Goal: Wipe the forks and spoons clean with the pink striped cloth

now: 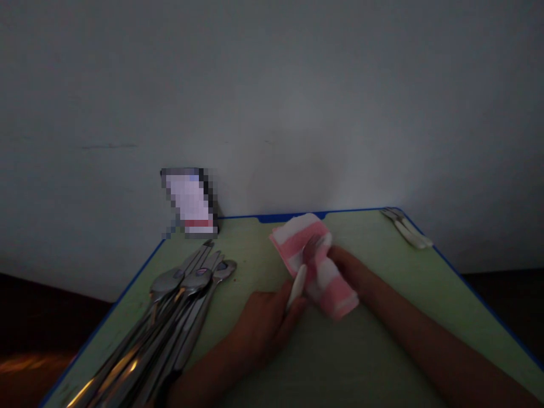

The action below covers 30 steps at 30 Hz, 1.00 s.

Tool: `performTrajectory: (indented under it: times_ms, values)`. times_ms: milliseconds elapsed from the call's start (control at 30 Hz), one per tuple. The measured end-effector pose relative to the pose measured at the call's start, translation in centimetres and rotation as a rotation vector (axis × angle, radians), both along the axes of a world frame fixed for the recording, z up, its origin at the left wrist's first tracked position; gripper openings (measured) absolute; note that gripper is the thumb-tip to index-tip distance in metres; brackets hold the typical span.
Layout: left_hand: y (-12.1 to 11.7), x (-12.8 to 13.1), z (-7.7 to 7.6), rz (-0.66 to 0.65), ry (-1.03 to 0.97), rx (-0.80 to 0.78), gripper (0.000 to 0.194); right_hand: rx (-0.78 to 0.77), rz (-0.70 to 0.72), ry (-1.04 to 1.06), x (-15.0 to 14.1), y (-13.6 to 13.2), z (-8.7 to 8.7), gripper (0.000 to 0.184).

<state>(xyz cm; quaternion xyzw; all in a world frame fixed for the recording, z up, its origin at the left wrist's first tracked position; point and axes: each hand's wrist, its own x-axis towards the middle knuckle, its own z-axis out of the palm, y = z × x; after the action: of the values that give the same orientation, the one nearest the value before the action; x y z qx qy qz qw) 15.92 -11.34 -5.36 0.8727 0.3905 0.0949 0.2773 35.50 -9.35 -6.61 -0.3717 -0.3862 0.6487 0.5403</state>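
My left hand point(272, 317) is closed around the white handle of a piece of cutlery point(296, 289). Its metal head lies against a pink-and-white striped cloth point(340, 286); blur leaves it unclear whether this is a spoon or a fork. From the other side, my right hand point(346, 266) grips the cloth, its fingers mostly hidden behind the fabric. Both hands are over the middle of the pale green table point(246, 238). Left of my left hand lies a pile of metal cutlery point(182, 306), with spoon bowls among long handles.
A phone point(191, 201) with a lit, pixelated screen leans at the back left against the grey wall point(297, 102). White-handled forks point(406, 226) lie by the right back corner. Blue edging point(293, 217) runs round the table.
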Motion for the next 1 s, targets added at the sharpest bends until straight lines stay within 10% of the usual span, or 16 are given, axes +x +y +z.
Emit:
performTrajectory:
  times_ms: [267,533,767,1000]
  values:
    - [0.5,-0.3,-0.9,-0.182,0.17,0.188,0.023,0.062,0.091,0.056,-1.2,0.3,-1.5,0.019]
    - [0.0,0.3,0.3,-0.011,0.112,0.052,0.03,-0.003,-0.198,-0.165,-1.5,0.4,-1.6,0.04]
    - [0.1,0.2,0.3,0.058,0.098,0.003,0.035,0.006,-0.231,0.206,-1.9,1.1,-1.6,0.03]
    - [0.1,0.3,0.3,0.072,0.153,0.034,0.037,0.154,-0.167,-0.109,-2.1,0.2,-0.9,0.03]
